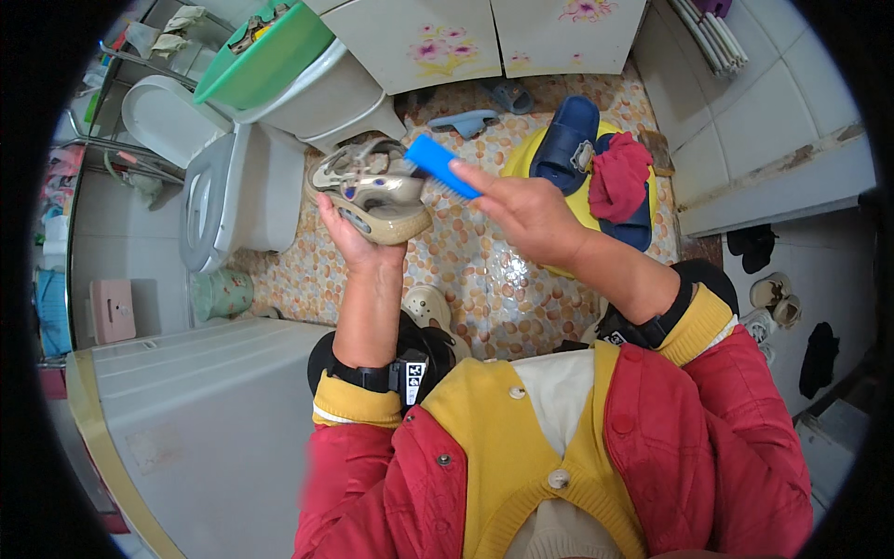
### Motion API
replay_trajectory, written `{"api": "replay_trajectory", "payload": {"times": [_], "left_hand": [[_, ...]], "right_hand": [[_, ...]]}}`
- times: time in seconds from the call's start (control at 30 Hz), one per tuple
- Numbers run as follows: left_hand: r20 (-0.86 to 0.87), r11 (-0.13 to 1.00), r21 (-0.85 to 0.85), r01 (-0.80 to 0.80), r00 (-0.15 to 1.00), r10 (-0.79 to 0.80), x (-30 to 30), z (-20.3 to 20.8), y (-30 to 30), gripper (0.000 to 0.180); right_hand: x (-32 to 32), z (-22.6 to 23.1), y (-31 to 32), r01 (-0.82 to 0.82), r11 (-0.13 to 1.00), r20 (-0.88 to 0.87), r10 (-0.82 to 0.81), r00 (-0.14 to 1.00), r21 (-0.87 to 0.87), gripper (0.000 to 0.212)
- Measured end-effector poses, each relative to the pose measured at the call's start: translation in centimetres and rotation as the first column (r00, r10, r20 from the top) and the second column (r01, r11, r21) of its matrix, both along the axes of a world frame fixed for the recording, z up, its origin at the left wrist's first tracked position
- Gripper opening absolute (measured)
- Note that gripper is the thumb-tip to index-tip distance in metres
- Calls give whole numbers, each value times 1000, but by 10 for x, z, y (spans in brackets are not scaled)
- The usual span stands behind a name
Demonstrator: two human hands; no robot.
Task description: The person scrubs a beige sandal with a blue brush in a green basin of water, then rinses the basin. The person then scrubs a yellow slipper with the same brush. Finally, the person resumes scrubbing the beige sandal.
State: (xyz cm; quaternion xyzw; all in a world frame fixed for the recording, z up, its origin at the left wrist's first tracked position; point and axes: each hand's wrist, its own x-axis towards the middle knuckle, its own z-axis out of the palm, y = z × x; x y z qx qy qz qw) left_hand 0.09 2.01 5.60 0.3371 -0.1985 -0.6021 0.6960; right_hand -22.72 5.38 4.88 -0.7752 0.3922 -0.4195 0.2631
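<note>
My left hand [356, 238] is closed around a beige-grey strappy sandal [384, 207] with a thick sole, held from below and tilted over the floor. Close to the sandal's straps is a blue brush [438, 166] with short bristles on its underside. My right hand [535, 216] grips the brush at its near end, index finger stretched along it. Whether the bristles touch the sandal I cannot tell. Beyond my right hand stands a yellow basin [523, 156]. A pair of navy slippers [564, 140] and a crumpled red cloth [621, 177] lie across it.
A toilet [270, 186] with its lid raised stands left. A green basin [298, 61] rests on a white fixture behind it. Blue slippers [464, 122] lie before a floral cabinet [419, 42]. A white appliance [214, 419] is near left; shoes [775, 291] hang at right.
</note>
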Motion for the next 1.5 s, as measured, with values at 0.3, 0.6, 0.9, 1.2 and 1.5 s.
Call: {"api": "replay_trajectory", "payload": {"times": [0.3,0.6,0.9,1.2,1.5], "left_hand": [[9,997,82,16,1000,-16,-10,9,2,59],[79,996,36,-81,994,78,-13,36,10,62],[-123,988,-128,-86,990,70,21,12,-3,53],[-79,993,97,67,995,-59,-22,-1,15,43],[-256,979,-74,191,945,-204,20,8,5,56]], "right_hand": [[-7,12,-5,80,990,8,-79,997,-119,47],[-11,-8,-2,-271,947,-227,306,925,174,49],[-10,-2,-9,-72,943,-23,83,996,325,42],[5,2,11,-181,973,-284,135,949,-143,52],[-31,-12,-16,-111,913,-63,148,987,393,45]]}}
